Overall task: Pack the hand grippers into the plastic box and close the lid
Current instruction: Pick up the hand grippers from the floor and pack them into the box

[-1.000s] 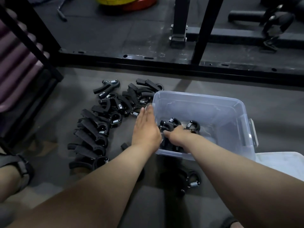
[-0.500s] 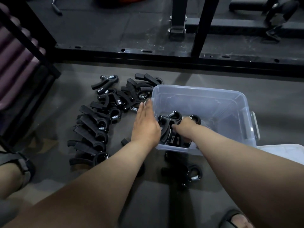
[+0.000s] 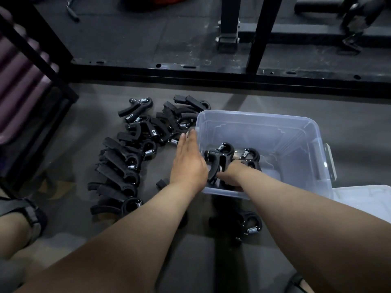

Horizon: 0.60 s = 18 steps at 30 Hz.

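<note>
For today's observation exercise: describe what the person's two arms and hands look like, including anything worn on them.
Both forearms are bare right down to the hands, with no sleeves showing in view. The left hand and the right hand wear no gloves. No watch, bracelet or wristband shows on either wrist, and no ring can be made out on the left hand's fingers. The right hand's fingers are mostly hidden.

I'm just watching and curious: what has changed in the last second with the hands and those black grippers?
Little. The right hand stays low inside the plastic box, settling the hand grippers there; they now stand more upright against the near wall. The left hand still rests flat against the box's outer left side. The grippers on the floor lie as before.
</note>
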{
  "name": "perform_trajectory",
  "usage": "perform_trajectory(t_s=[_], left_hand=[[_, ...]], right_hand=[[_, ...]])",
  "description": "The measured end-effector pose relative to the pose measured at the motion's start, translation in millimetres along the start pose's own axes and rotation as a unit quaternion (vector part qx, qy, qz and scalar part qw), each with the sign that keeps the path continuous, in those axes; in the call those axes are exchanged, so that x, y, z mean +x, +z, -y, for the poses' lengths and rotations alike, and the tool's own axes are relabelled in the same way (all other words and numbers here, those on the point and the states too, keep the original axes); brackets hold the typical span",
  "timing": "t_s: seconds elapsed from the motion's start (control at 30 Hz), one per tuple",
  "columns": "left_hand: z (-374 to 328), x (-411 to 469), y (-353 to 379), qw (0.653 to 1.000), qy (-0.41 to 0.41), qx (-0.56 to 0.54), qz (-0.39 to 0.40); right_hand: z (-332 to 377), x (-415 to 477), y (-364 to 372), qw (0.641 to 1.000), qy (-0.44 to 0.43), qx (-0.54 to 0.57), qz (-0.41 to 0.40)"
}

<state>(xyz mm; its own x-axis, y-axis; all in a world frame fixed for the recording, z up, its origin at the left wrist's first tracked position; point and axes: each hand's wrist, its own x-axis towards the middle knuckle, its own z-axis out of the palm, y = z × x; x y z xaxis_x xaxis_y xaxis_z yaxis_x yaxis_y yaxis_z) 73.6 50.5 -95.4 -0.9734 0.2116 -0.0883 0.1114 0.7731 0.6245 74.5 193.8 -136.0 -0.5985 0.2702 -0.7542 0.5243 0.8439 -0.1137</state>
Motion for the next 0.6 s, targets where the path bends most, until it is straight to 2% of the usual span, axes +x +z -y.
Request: perform_trajectory(t_s=[0.17, 0.43, 0.53, 0.6], left_hand=[[0.9, -1.3, 0.2, 1.0, 0.002, -0.01, -0.001], [0.4, 0.8, 0.9, 1.0, -0.006, -0.019, 0.007], [-2.5, -0.8, -1.3, 0.999, 0.001, -0.032, 0.008], [-1.5, 0.5, -1.4, 0.999, 0.005, -0.046, 0.007]], right_hand=[[0.3, 1.7, 0.5, 0.996, -0.034, -0.07, -0.032], [-2.7, 6.5, 4.8, 0.997, -0.034, -0.065, -0.029], [0.8, 2.7, 1.6, 0.996, 0.018, 0.023, -0.085], [10.3, -3.2, -4.3, 0.976, -0.002, 0.119, -0.184]])
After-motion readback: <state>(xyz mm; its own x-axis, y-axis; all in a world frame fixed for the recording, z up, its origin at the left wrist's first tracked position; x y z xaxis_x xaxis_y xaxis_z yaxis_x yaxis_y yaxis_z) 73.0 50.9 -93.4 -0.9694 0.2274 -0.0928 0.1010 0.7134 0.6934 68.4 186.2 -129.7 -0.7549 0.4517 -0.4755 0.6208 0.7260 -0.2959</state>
